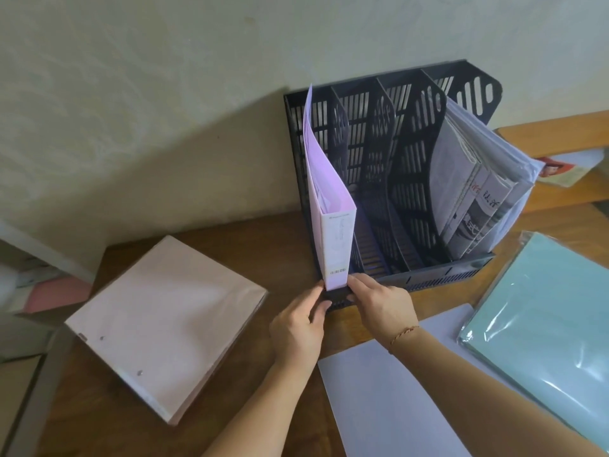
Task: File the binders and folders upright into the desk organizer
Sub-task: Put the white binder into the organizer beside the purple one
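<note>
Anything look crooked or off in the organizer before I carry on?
The lilac binder in the leftmost slot of the black organizer stands upright, but its left cover bows outward at the top. The plastic-sleeved papers in the rightmost slot lean right and bulge past the side wall. Nothing looks spilled or damaged.

The desk organizer [412,179] is black, its walls cut with a slotted grid pattern. The binder [333,206] in its leftmost compartment is pale lilac, with a white spine label and a small barcode. The rightmost compartment holds grey-and-white printed papers [474,199] in clear sleeves. Near the desk's [230,245] left edge lies a pale pink binder [164,328]; at the right edge, a mint-green folder [553,328]; at the front edge, a lavender-grey folder [395,397]. The desk is brown wood.
</note>
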Available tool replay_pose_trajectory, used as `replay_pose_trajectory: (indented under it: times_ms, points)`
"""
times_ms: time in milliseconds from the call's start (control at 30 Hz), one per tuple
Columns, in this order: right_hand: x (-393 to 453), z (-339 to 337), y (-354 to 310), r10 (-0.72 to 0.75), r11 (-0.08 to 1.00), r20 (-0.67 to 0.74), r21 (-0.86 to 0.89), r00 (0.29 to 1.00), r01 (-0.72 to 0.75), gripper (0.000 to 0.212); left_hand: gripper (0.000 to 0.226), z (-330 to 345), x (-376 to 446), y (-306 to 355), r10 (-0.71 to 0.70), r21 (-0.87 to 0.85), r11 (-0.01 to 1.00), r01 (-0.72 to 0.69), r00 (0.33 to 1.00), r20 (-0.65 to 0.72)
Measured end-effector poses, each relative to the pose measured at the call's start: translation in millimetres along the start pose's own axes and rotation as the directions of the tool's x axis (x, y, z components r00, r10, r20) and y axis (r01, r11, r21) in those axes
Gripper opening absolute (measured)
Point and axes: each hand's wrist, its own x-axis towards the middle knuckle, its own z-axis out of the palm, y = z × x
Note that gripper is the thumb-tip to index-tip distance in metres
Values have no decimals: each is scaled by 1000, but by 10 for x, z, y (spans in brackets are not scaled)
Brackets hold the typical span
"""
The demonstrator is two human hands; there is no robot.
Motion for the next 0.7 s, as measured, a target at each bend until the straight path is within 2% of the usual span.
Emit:
replay_pose_trajectory:
  times_ms: [67, 100, 133, 200, 267, 300, 367, 400, 500, 600, 700]
  points:
    - [-209, -35, 98, 24, 999, -13, 44, 1000, -23, 55, 65, -5, -224, -70, -192, 69, 981, 182, 962, 194]
    - [-393, -74, 165, 54, 998, -33, 43, 998, -52, 59, 75, -16, -381, -111, -269, 149, 961, 232, 908, 322]
    - [-624, -122, 251, 94, 995, -52, 25, 994, -93, 61, 84, -32, -548, -149, -290, 240, 950, 201, 854, 432]
    - [-1242, -220, 518, 184, 979, -106, -65, 977, -191, 52, 98, -55, -866, -161, -243, 355, 934, 34, 788, 565]
    - [-1927, -386, 838, 337, 924, -209, -112, 918, -365, 48, 103, -37, -1084, -62, -246, 410, 911, -41, 743, 622]
    - [-2252, -478, 1003, 427, 876, -265, -116, 864, -468, 49, 100, 0, -1149, 3, -268, 428, 903, -45, 720, 641]
    - [-2747, -659, 1213, 563, 767, -336, -129, 755, -629, 48, 89, 75, -1209, 131, -315, 458, 888, -25, 693, 649]
    - [-2888, -730, 1254, 587, 745, -328, -139, 741, -652, 51, 84, 95, -1207, 186, -342, 468, 884, 12, 698, 629]
    - [-3089, -776, 1287, 589, 774, -144, -181, 795, -606, 60, 73, 104, -1203, 330, -436, 503, 850, 158, 749, 500]
    - [-3069, -798, 1227, 572, 790, -33, -246, 820, -561, 61, 61, 112, -1245, 465, -504, 527, 801, 284, 795, 337]
    - [-3039, -845, 1221, 562, 818, 44, -174, 826, -548, 74, 56, 134, -1368, 615, -548, 528, 778, 340, 779, 305]
